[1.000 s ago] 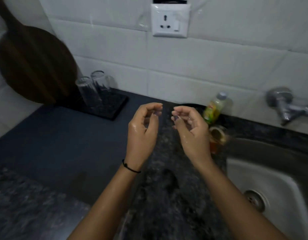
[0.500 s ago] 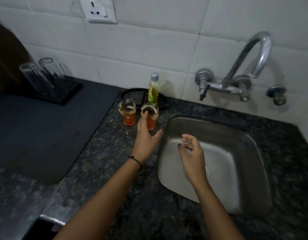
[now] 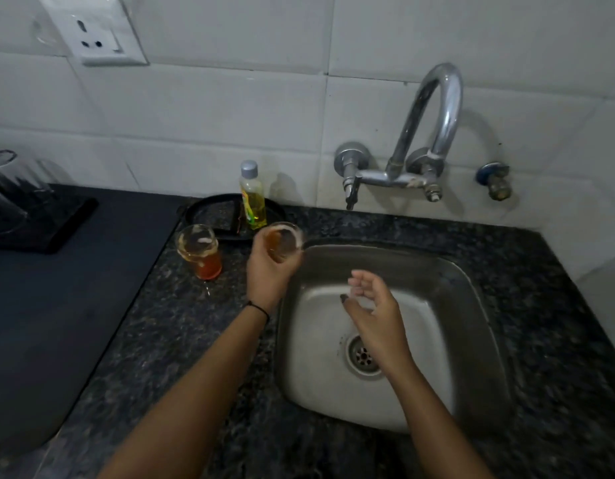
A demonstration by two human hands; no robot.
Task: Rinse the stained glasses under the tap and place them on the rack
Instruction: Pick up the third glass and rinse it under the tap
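Observation:
My left hand (image 3: 266, 276) grips a glass with orange-brown liquid (image 3: 282, 242), tilted toward the steel sink (image 3: 472, 305) at its left rim. A second stained glass (image 3: 199, 252), with orange liquid in its bottom, stands on the granite counter just left of it. Over the basin my right hand (image 3: 371, 305) hovers with fingers loosely curled, holding nothing. The chrome tap (image 3: 430, 126) arches from the wall above the sink; no water runs. At the far left edge, upturned clean glasses (image 3: 8, 188) sit on the black rack (image 3: 57, 223).
A yellow dish-soap bottle (image 3: 252, 197) stands on a round black stand (image 3: 216, 212) behind the glasses. A dark mat (image 3: 57, 323) covers the counter on the left. A wall socket (image 3: 95, 32) is at upper left, and a small valve (image 3: 494, 181) is right of the tap.
The view swung right from the rack to the sink. My left hand reached the right-hand stained glass, took hold of it and tilted it toward the basin. My right hand moved over the sink.

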